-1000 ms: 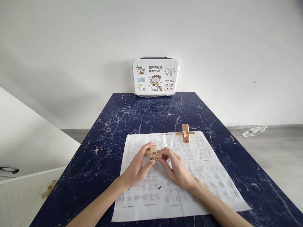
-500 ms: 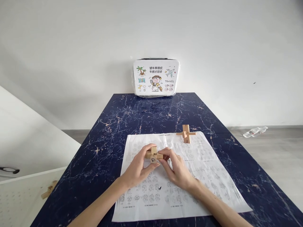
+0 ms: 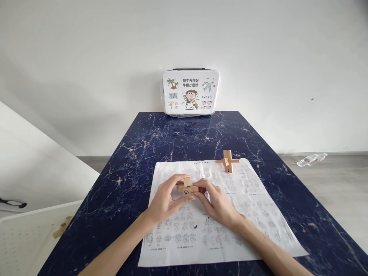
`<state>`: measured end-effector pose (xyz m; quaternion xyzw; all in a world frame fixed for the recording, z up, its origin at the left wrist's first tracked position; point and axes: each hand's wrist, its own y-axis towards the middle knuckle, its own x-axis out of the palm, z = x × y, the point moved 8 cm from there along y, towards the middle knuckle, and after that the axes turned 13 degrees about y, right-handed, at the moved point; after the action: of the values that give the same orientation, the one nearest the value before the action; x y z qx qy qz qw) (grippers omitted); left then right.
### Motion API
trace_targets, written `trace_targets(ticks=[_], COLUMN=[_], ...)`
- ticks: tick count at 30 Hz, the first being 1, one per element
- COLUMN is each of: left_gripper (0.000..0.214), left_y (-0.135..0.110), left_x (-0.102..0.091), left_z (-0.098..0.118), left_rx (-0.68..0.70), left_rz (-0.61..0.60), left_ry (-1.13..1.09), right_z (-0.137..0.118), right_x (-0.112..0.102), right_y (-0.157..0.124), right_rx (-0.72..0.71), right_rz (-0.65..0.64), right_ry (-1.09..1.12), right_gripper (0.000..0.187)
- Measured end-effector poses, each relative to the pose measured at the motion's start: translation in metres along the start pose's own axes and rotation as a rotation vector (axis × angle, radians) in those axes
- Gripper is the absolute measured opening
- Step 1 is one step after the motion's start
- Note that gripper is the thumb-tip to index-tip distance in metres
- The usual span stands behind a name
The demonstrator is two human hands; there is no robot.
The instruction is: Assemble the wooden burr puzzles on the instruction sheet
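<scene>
Between my two hands, above the printed sheet, is a wooden interlocking puzzle (image 3: 186, 190) made of crossing bars, with a dark mark on its near end. My left hand (image 3: 164, 197) grips it from the left, thumb at the near side and fingers at the far side. My right hand (image 3: 216, 199) pinches the bar that sticks out to the right; a reddish-brown patch shows behind those fingers. A second wooden cross-shaped puzzle (image 3: 228, 161) stands at the far right edge of the paper instruction sheet (image 3: 178, 257), which carries rows of small diagrams.
A white cartoon-printed case (image 3: 191, 92) in clear wrap stands at the far end of the dark blue marbled table (image 3: 184, 142), against the wall. Wooden pieces (image 3: 61, 227) lie on a white surface at lower left. A clear plastic bottle (image 3: 311, 159) lies on the floor at right.
The view has shifted slightly. Both hands keep nearly the same hold on the wooden puzzle, and the other puzzle stays where it was on the sheet.
</scene>
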<state>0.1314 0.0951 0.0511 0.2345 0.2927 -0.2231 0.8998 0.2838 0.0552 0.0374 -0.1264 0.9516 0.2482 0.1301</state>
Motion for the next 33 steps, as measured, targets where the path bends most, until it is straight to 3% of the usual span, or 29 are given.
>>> trace_targets(ticks=[8,22,28,33], left_gripper=[0.048,0.044,0.081,0.06], left_y=[0.0,0.002,0.0,0.0], left_x=[0.0,-0.003,0.008,0.008], left_z=[0.001,0.006,0.007,0.005], left_rx=[-0.041,0.004,0.048,-0.006], left_rz=[-0.011,0.003,-0.101,-0.1], left_ry=[-0.027,-0.021,0.016,0.003], right_z=[-0.006,-0.003,0.003,0.006], right_x=[0.0,0.0,-0.007,-0.01], right_y=[0.001,0.001,-0.001,0.001], right_rx=[0.029,0.034,0.067,0.077], right_rz=[-0.013,0.001,0.075,0.092], right_ry=[0.058,0.114,0.123,0.12], right_gripper=[0.01,0.011,0.014,0.015])
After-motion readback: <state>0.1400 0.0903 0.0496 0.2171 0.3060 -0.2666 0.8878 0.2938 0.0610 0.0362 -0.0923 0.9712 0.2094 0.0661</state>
